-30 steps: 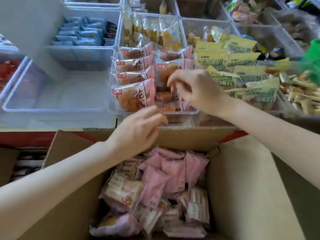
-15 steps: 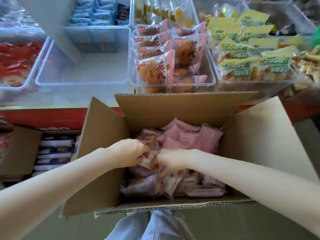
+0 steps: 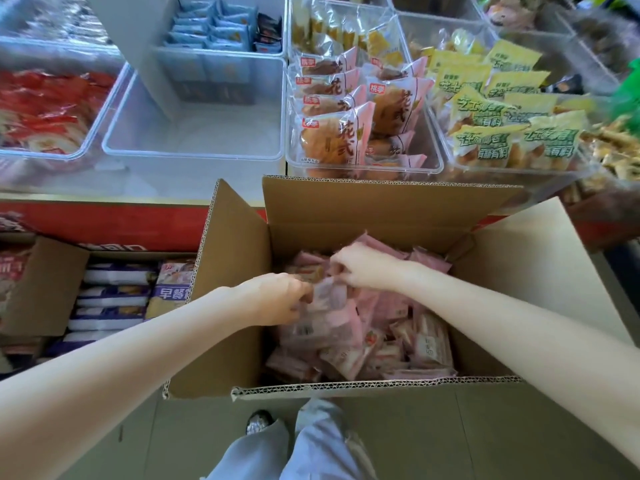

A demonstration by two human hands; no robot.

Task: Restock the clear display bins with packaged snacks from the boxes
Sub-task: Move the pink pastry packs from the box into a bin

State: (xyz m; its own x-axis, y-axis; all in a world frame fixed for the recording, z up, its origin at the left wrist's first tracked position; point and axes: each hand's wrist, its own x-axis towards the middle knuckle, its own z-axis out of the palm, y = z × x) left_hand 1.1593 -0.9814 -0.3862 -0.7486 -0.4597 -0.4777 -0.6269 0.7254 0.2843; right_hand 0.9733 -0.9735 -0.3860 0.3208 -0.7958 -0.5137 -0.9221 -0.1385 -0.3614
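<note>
1. Down inside the open box (image 3: 363, 216), both your hands were among the pink packs (image 3: 346, 327) that filled it.
2. Your left hand (image 3: 273, 299) had its fingers curled into the pile at the left of the heap; its grip looked clamped on a pack (image 3: 329, 296), though the fingertips were hidden behind the knuckles.
3. Your right hand (image 3: 363, 268) sat just beyond and right of the left, fingers bent and pinching the top edge of that same clear-and-pink pack, so the two hands nearly touched.
4. Other pink packs lay loose and tilted under and around both hands, down to the near wall of the box.
5. Beyond the far flap, on the worktop, stood the clear bin (image 3: 363, 168) with matching pink-edged buns (image 3: 332, 140) standing upright in rows, the front one facing you.
6. Left of it stood a bare clear bin (image 3: 194, 154), and further left a bin with red packs (image 3: 45, 105).
7. Right of the bun bin was one of yellow-and-green packs (image 3: 512, 133).
8. Behind the bare bin, blue packs (image 3: 211, 29) were stacked in another bin.
9. On the floor left of your box, a second box (image 3: 41, 285) held white-and-purple packs (image 3: 114, 299).
10. Your pale trouser legs (image 3: 294, 445) and one shoe (image 3: 258, 420) showed below the near flap.
</note>
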